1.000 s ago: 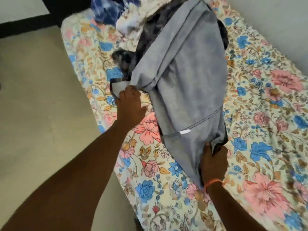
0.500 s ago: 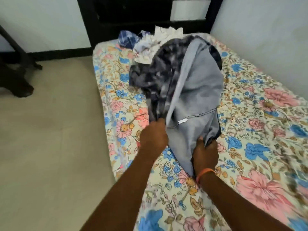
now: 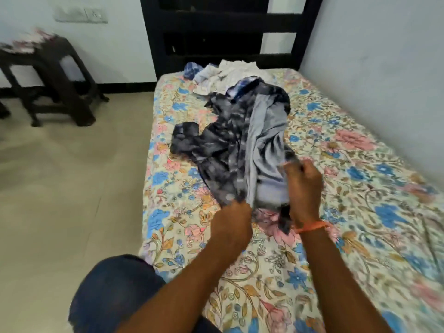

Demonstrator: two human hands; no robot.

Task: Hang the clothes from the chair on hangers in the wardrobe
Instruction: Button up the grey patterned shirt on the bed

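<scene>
Left hand [image 3: 231, 224]: fingers curled, gripping near edge of dark patterned garment [image 3: 216, 152]. Right hand [image 3: 304, 186]: fingers curled, pinching same garment's grey inner side. Garment bunched on floral bedsheet [image 3: 360, 212].

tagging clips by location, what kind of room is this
Most likely a bedroom in a home. A bed with a floral sheet fills the right side, its dark headboard against the wall. Loose clothes are piled on it, and both hands grip a grey garment.
</scene>
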